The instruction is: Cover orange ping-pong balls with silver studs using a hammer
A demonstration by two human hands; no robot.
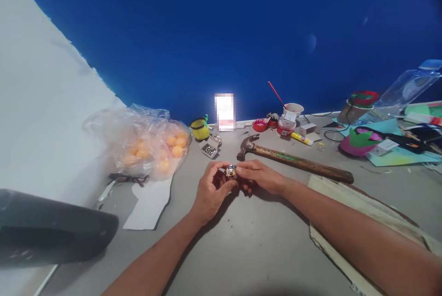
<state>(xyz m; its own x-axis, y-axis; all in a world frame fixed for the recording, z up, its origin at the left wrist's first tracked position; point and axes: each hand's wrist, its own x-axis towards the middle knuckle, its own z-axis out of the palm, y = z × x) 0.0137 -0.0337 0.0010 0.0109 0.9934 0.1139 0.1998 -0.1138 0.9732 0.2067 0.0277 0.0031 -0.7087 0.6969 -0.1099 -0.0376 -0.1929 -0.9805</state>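
A small round ball (230, 172), dark and shiny with silver and yellowish spots, is held between both hands above the grey table. My left hand (213, 188) is closed around its left and lower side, thumb in front. From the right, my right hand (257, 175) pinches the ball with thumb and fingertips; some of its fingers are hidden beneath. Beyond the hands a small open box (209, 148) contains many tiny shiny pieces. A claw hammer (293, 160) with a worn wooden handle lies just past my right hand.
Clear plastic bags of orange balls (140, 151) and dark glasses (128, 178) sit left, near a large dark cylinder (58, 229). A folded cloth (331, 236) lies under my right forearm. Along the blue wall stand a white cup (293, 110), a yellow tube (301, 138) and a bright screen (224, 111).
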